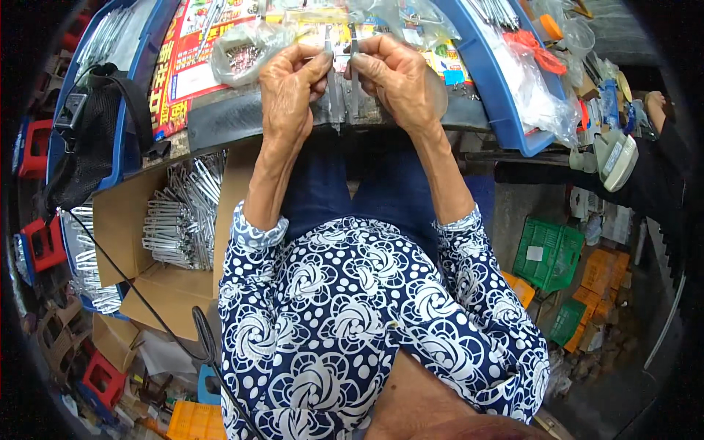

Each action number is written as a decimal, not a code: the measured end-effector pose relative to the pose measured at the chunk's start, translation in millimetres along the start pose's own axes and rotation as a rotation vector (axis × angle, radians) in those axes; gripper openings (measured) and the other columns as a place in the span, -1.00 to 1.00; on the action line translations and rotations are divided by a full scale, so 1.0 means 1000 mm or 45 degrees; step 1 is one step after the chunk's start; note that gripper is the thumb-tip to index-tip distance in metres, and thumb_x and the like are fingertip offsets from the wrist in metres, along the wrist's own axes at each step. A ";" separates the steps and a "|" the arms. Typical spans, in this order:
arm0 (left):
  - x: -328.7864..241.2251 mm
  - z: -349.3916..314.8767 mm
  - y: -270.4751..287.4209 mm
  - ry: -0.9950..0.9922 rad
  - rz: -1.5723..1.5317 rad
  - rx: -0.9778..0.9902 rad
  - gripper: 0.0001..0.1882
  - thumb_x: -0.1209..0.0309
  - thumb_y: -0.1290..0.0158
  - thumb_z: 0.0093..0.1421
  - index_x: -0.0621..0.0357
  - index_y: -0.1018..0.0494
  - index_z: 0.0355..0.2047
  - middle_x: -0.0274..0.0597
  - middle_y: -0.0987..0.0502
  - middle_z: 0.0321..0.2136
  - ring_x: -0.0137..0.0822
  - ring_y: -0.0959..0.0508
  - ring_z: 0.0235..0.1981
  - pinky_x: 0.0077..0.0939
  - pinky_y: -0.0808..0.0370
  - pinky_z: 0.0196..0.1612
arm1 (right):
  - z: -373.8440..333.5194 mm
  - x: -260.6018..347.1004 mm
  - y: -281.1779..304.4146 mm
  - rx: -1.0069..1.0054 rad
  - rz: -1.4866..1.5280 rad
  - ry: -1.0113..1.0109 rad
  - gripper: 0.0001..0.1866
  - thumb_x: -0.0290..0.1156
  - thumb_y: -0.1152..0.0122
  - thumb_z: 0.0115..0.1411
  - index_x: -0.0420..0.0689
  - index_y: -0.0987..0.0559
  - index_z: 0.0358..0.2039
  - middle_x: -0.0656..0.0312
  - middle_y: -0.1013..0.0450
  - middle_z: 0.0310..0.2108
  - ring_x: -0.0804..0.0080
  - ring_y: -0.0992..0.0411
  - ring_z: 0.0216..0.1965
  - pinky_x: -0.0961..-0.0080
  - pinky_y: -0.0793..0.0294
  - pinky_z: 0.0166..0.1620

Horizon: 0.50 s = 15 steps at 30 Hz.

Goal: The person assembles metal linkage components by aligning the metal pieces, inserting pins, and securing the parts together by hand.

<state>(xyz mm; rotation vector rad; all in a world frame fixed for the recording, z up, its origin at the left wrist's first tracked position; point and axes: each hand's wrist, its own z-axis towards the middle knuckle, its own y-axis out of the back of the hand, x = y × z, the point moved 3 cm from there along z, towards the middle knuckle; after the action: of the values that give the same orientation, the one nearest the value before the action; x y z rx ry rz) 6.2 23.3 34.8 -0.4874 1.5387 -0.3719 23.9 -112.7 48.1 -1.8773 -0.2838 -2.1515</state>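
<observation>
Apparently metal strips (355, 86); red printed sheet (194, 66).

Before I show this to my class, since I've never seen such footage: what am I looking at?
There's no machine: these are a person's bare hands. The single picture comes from a wide fisheye camera on their head, looking down, so straight edges bend and their patterned shirt fills the lower middle. The left hand and right hand each pinch a slim strip; its exact kind is unclear. On the table lie printed sheets and a clear bag of small pieces, with a blue tray at each side.
</observation>
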 end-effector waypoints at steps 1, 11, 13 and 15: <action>0.000 0.000 0.000 -0.008 -0.004 0.007 -0.96 0.55 -0.01 -0.01 0.28 -0.39 -0.54 -0.40 -0.33 -0.71 -0.65 -0.22 -0.74 -0.82 -0.06 -0.71 | 0.000 0.001 0.000 0.005 -0.029 0.029 -0.83 -0.44 -0.04 0.09 -0.30 -0.41 -0.37 0.30 -0.39 -0.57 0.77 -0.18 -0.66 0.84 -0.14 -0.61; 0.000 0.003 0.001 -0.061 0.108 0.089 -0.96 0.54 0.00 0.01 0.27 -0.37 -0.51 -0.40 -0.35 -0.68 -0.66 -0.25 -0.72 -0.84 -0.14 -0.68 | 0.000 0.001 0.001 -0.056 -0.076 0.030 -0.85 -0.46 -0.05 0.07 -0.28 -0.42 -0.37 0.31 -0.38 -0.59 0.78 -0.17 -0.67 0.86 -0.11 -0.62; 0.001 0.002 0.004 -0.056 0.108 0.089 -0.95 0.54 0.00 0.01 0.27 -0.37 -0.50 -0.40 -0.36 -0.68 -0.66 -0.27 -0.71 -0.85 -0.16 -0.68 | 0.000 -0.002 0.001 -0.078 -0.016 -0.018 -0.84 -0.49 -0.09 0.02 -0.30 -0.44 -0.39 0.34 -0.36 -0.64 0.76 -0.20 -0.69 0.83 -0.18 -0.63; 0.003 0.001 0.005 -0.053 0.111 0.086 -0.94 0.53 0.00 0.01 0.26 -0.37 -0.49 -0.39 -0.36 -0.67 -0.66 -0.28 -0.70 -0.85 -0.18 -0.67 | -0.002 -0.007 0.002 -0.067 0.054 -0.027 -0.84 -0.49 -0.10 0.02 -0.30 -0.45 -0.38 0.34 -0.36 -0.64 0.76 -0.21 -0.69 0.84 -0.18 -0.63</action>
<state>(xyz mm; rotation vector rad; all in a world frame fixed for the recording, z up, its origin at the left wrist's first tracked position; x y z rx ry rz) 6.7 26.3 29.7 -0.3722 1.4972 -0.3434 23.5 -115.1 41.3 -1.9175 -0.1912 -2.1324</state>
